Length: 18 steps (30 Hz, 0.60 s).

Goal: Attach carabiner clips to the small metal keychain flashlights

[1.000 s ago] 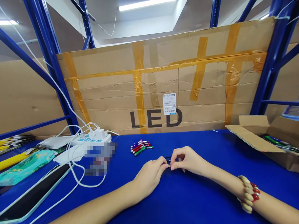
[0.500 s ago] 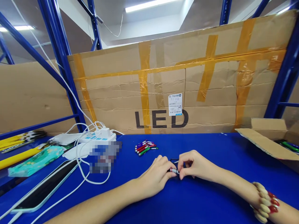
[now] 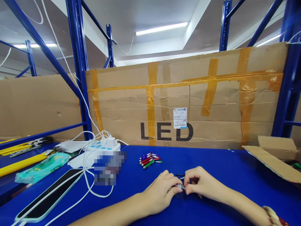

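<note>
My left hand [image 3: 162, 191] is closed, with thumb and index finger pinching a small silvery cylinder [image 3: 180, 186] with a printed label. At the cylinder's other end, the thumb and fingertips of my right hand [image 3: 199, 182] close on its tip. Just behind the fingers, a black carabiner clip [image 3: 180, 175] shows in part, and what it joins is hidden. Farther back on the blue tabletop [image 3: 211, 163] lies a small pile of keychain flashlights [image 3: 148, 160] in purple, red and green, with clips attached.
On the left, a white power strip [image 3: 108, 146] carries tangled white cables [image 3: 85, 175]. A phone [image 3: 50, 194] lies below it, near a teal packet [image 3: 43, 168]. At right stands an open cardboard box [image 3: 276, 147]. A big taped carton [image 3: 127, 106] closes off the back.
The whole view has tilted up and shifted, so everything sits lower in the picture. Both hands keep nearly the same pinch on the small cylinder.
</note>
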Each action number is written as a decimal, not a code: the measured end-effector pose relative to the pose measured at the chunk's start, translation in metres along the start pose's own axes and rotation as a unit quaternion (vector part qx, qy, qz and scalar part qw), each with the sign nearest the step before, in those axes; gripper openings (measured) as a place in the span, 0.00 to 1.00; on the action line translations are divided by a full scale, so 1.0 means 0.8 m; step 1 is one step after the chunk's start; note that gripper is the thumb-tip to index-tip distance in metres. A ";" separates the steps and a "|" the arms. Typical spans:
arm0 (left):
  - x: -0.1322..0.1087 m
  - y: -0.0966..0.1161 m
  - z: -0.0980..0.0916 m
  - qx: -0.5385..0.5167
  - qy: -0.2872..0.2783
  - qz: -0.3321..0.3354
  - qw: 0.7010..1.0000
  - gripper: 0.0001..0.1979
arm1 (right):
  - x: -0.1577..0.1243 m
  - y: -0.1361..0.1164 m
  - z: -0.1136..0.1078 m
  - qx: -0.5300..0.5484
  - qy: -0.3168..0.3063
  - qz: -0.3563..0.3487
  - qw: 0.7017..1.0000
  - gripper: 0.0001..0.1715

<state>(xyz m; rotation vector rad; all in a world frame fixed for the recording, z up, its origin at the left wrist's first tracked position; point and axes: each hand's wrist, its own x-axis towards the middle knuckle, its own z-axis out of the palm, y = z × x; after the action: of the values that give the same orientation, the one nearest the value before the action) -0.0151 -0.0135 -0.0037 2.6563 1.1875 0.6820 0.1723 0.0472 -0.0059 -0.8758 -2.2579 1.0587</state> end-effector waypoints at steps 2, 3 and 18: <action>0.000 0.000 -0.001 -0.003 0.006 0.001 1.000 0.12 | 0.000 -0.001 0.001 0.013 0.002 0.006 1.000 0.12; 0.001 0.000 -0.001 -0.008 0.008 0.003 1.000 0.11 | 0.000 -0.002 0.001 0.018 0.002 0.010 1.000 0.12; 0.002 0.000 0.000 -0.073 0.002 -0.002 0.997 0.11 | -0.004 -0.011 0.001 0.029 -0.007 0.010 1.000 0.08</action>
<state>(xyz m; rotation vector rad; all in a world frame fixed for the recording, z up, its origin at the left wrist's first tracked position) -0.0145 -0.0123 -0.0035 2.5327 1.0974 0.7450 0.1709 0.0405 -0.0001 -0.8708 -2.2216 1.1366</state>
